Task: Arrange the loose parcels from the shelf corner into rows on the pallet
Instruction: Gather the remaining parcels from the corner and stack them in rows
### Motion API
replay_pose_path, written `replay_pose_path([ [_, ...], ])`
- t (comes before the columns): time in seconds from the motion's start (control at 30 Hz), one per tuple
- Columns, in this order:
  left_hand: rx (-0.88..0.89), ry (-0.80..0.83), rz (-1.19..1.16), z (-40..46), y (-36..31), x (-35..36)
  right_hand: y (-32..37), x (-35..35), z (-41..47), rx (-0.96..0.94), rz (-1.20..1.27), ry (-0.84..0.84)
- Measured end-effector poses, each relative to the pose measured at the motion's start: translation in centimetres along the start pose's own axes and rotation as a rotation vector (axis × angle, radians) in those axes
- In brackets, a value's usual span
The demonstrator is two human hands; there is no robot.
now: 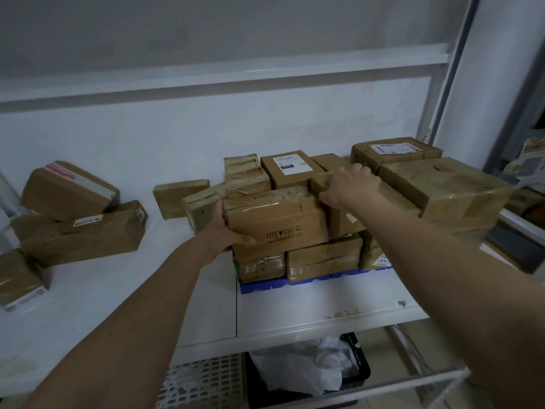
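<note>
A blue pallet [295,283] sits on the white shelf [309,308], stacked with several taped brown parcels in two layers. My left hand [225,231] grips the left end of a brown parcel with handling symbols [277,219] on the upper layer. My right hand [351,184] lies over the top edge of the neighbouring parcel [342,219], just right of the first one, fingers curled over its far side. A labelled parcel [287,169] and a large box [442,187] stand behind and to the right.
Loose parcels lie at the shelf's left corner: a long box [85,234], a tilted one [67,191] and one at the edge [20,278]. A small flat parcel [177,197] lies mid-shelf. Below hang a black crate [356,367] with plastic bags and a white mesh basket [203,382].
</note>
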State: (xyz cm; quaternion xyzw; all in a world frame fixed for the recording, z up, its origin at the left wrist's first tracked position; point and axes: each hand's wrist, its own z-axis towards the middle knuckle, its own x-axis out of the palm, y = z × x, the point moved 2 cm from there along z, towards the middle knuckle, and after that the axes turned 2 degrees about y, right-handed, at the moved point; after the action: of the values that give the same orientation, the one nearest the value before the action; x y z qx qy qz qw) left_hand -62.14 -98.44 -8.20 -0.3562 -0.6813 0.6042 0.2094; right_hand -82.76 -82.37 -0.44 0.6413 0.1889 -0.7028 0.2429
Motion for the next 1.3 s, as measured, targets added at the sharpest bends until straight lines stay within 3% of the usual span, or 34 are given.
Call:
replay_pose_path([
  [0.37,-0.034,0.016,-0.03,-0.5,-0.1,-0.2,-0.3,4.1,-0.1,-0.043,0.274,-0.066],
  [0.63,-0.018,0.051,0.0,-0.6,-0.3,-0.2,-0.7,4.3,-0.2,-0.12,0.292,-0.093],
  [0.8,-0.032,0.031,0.029,-0.4,-0.5,-0.3,-1.2,3.4,0.7,-0.184,0.225,0.167],
  [0.93,0.004,-0.021,0.101,0.1,-0.8,-0.1,-2.4,2.5,0.8,-0.33,0.017,0.397],
  [1.17,-0.022,-0.021,0.253,0.4,-1.2,0.0,-1.9,3.9,0.2,-0.346,-0.042,0.112],
  [1.3,-0.026,-0.013,0.285,0.5,-1.4,-0.1,-2.0,4.3,0.5,-0.359,0.0,0.094],
])
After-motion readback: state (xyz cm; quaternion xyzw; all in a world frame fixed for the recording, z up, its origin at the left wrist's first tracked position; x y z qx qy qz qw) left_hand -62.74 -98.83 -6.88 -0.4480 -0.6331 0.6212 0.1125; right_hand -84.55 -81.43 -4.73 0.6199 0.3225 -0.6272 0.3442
